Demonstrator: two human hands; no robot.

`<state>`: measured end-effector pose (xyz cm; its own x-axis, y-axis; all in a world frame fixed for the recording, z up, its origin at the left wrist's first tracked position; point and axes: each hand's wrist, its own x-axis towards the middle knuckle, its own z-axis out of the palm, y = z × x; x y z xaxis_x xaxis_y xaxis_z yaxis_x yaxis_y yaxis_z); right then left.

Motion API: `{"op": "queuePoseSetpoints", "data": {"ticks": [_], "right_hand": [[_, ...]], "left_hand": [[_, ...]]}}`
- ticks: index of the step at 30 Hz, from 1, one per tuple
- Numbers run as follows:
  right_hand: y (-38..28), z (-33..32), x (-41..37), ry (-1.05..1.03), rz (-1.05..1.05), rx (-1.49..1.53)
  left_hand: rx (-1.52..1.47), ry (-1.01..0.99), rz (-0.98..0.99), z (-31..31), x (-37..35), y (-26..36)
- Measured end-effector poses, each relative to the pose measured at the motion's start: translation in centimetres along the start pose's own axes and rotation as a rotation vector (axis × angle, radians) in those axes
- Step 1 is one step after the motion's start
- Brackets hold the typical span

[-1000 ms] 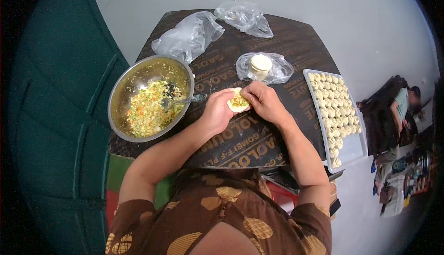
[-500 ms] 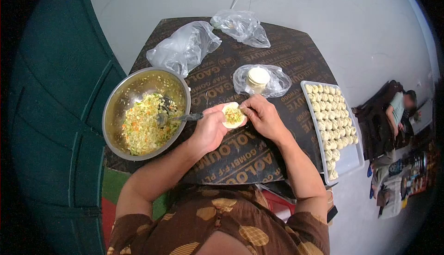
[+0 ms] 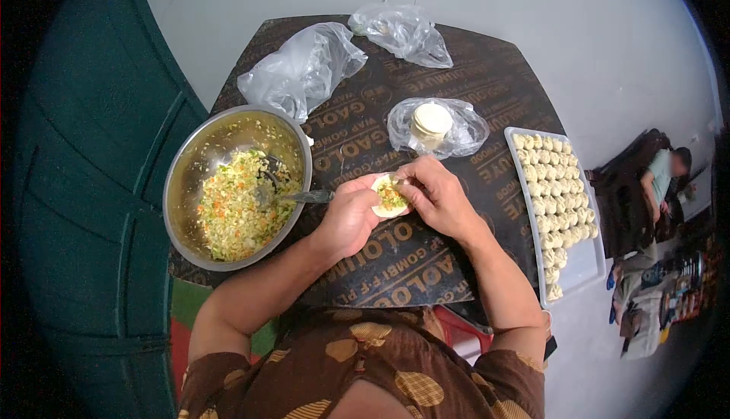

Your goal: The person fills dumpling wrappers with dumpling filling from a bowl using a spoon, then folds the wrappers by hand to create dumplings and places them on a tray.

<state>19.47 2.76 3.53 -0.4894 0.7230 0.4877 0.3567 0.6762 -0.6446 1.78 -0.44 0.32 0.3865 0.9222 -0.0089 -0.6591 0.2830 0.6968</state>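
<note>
Between my two hands is a round dough wrapper (image 3: 390, 198) with chopped vegetable filling in its middle. My left hand (image 3: 351, 217) cups it from the left, thumb on the near edge. My right hand (image 3: 437, 198) pinches the wrapper's right edge between thumb and fingers. Left of them stands a steel bowl (image 3: 176, 217) of chopped filling (image 3: 239, 210). A spoon (image 3: 312, 197) rests in it, its dark handle sticking out over the rim toward my left hand. Beyond my right hand a stack of round wrappers (image 3: 432, 120) sits on a clear plastic bag (image 3: 468, 131).
On the right, a white tray (image 3: 574, 273) holds rows of pleated dumplings (image 3: 555, 191). Two crumpled plastic bags (image 3: 304, 69) (image 3: 403, 35) lie at the far side of the dark printed table (image 3: 365, 126). A person (image 3: 661, 179) sits at the far right.
My right thumb has moved onto the wrapper's right side, and its fingers have closed further over that edge. The view has shifted slightly. The bowl and tray stay in place.
</note>
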Motion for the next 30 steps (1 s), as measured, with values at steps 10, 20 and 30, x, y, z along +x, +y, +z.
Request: {"op": "queuePoseSetpoints", "data": {"ticks": [10, 20, 30], "right_hand": [[0.6, 0.7, 0.0, -0.013, -0.14, -0.049], [1.2, 0.4, -0.2, 0.031, -0.004, -0.014], [0.7, 0.6, -0.2, -0.003, -0.023, -0.009]], "left_hand": [[-0.055, -0.041, -0.023, 0.5, -0.2, 0.1], [0.037, -0.001, -0.007, 0.2, -0.1, 0.1], [0.053, 0.006, -0.02, 0.3, -0.2, -0.1]]}}
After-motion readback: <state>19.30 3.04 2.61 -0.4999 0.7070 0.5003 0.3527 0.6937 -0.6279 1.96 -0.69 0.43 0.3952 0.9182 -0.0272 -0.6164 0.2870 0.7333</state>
